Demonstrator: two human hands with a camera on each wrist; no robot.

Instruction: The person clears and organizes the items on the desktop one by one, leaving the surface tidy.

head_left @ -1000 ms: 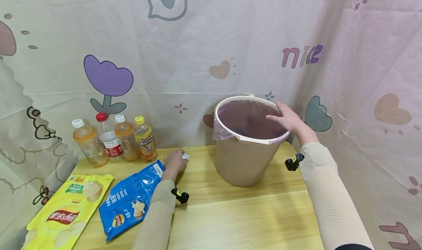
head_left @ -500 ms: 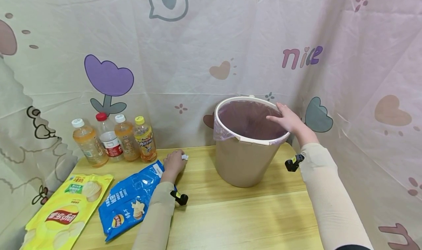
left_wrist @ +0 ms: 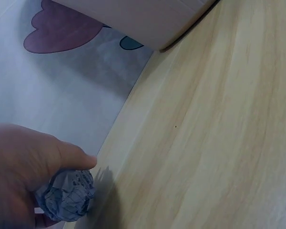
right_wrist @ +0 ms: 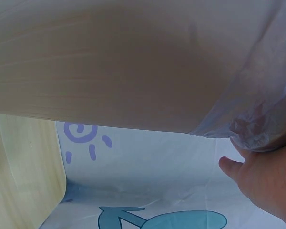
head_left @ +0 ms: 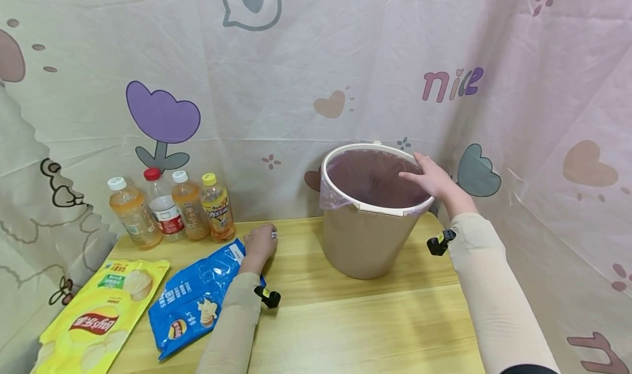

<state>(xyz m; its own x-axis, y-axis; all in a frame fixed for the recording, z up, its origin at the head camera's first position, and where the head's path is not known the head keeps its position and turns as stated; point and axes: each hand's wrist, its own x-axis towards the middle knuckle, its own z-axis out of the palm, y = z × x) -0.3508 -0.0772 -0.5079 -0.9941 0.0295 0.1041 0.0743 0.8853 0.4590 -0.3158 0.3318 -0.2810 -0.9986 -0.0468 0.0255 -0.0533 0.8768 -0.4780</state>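
Note:
A crumpled paper ball point(left_wrist: 67, 195) is held in my left hand point(head_left: 260, 243), thumb along its upper side in the left wrist view. In the head view only a small pale bit of it shows past the fingers, close to the table's back edge. My right hand point(head_left: 434, 176) holds the right rim of a beige trash can point(head_left: 367, 248), its thumb reaching over the opening and other fingers at the outer side. A thin purple plastic bag point(head_left: 332, 196) lines the can and folds over the rim. The can stands upright on the wooden table point(head_left: 355, 330).
Several drink bottles point(head_left: 217, 212) stand in a row at the back left. A blue chip bag point(head_left: 197, 294) lies by my left forearm, with a yellow Lay's bag point(head_left: 101, 313) left of it. A printed cloth point(head_left: 276, 89) hangs behind and beside the table.
The paper ball has drawn further in under my left fingers, so less of it shows. My right hand and the trash can stay in place.

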